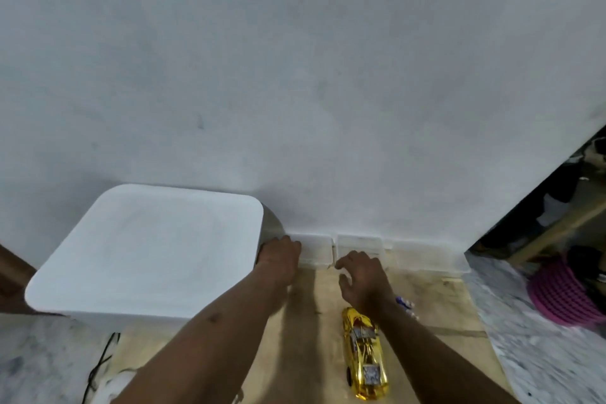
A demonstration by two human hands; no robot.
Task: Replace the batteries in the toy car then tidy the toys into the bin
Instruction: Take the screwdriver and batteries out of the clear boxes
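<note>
A shiny gold toy car point(364, 354) lies on the wooden board point(308, 331) on the floor, under my right forearm. Small blue-and-white items, perhaps batteries point(406, 304), lie just right of my right wrist. A large white bin point(147, 252) with its lid on stands at the left against the wall. My left hand point(278, 259) reaches toward the bin's right side, beside a small clear box point(314, 251); its fingers are hidden. My right hand point(362, 274) hovers with loosely curled fingers before a second clear box point(360, 244), holding nothing.
A third clear box point(426, 256) sits against the white wall at the right. A pink ribbed object point(560, 298) stands at the far right past the wall's corner. A black cable point(101, 364) runs on the marble floor at the lower left.
</note>
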